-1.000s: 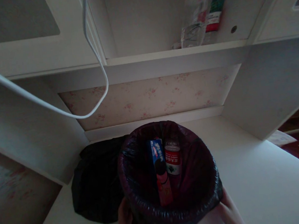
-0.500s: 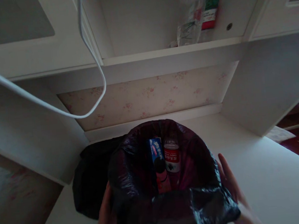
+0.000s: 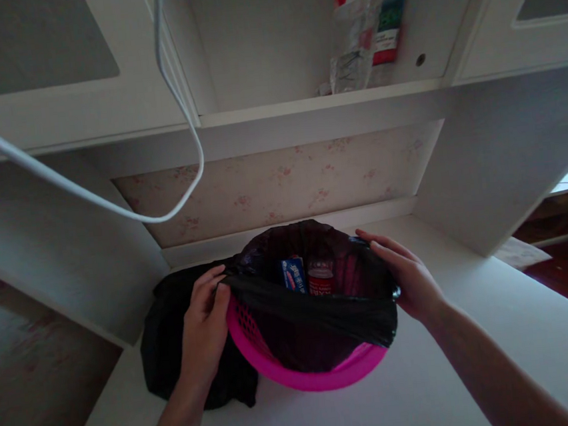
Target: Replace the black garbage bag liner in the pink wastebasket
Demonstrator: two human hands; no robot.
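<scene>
A pink plastic basket (image 3: 325, 378) stands on the white desktop, lined with a black plastic bag (image 3: 319, 317). The bag's near edge is pulled up off the front rim, baring the pink. Inside lie a blue box (image 3: 293, 274) and a bottle with a red label (image 3: 320, 278); their lower parts are hidden by the bag. My left hand (image 3: 207, 321) pinches the bag's edge at the left between thumb and fingers. At the right side, my right hand (image 3: 407, 271) is closed on the bag's edge, its thumb hidden.
Black cloth or plastic (image 3: 169, 344) lies left of the basket on the desktop (image 3: 458, 357). Above, a shelf (image 3: 274, 110) bears a clear bottle (image 3: 351, 46) and a green-and-red package (image 3: 389, 25). A white cable (image 3: 113, 213) hangs in front at the left.
Both hands have moved up from the basket's sides to the bag's edge. The bag's front flap has been lifted off the rim, so the pink basket shows, and the dark-capped item inside is now hidden.
</scene>
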